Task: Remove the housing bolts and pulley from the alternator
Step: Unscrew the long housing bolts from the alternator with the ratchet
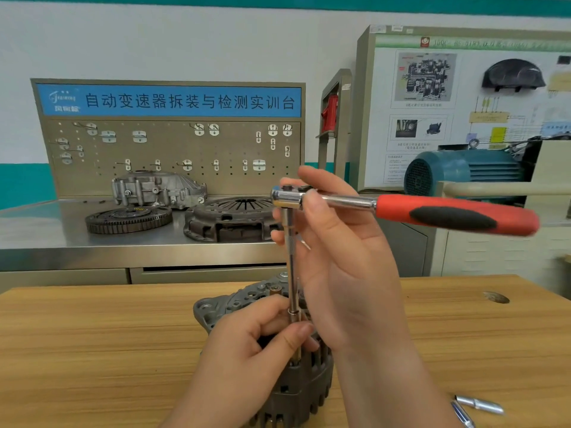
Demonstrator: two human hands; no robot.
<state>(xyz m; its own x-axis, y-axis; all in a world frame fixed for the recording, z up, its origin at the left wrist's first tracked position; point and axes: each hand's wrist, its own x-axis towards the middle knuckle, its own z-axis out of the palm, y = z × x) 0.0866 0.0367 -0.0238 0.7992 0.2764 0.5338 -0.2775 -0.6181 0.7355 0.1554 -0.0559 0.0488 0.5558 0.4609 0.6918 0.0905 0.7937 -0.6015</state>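
The alternator (287,384) stands on end on the wooden bench (92,350), close to its near edge, with its finned dark body down and the lighter end frame up. A ratchet (448,214) with a red and black handle sits level above it, the handle pointing to the right, and a long extension bar (291,261) drops straight from its head to a socket (295,350) at the top of the housing. The left grip (247,353) pinches the socket between thumb and fingers, steadying it where it meets the housing. The right grip (336,248) is wrapped about the ratchet's chrome head and the top of the bar, not about the handle. That reads as seating or spinning the tool on a housing bolt rather than pulling hard on it. The bolt itself is hidden under the socket and the fingers. No loose bolts lie on the bench, only some small bright metal pieces (479,404) at the near right corner, too cut off to name. The pulley is not in view, perhaps beneath. The job looks to be in its early part: bolts in hand, pulley yet to come
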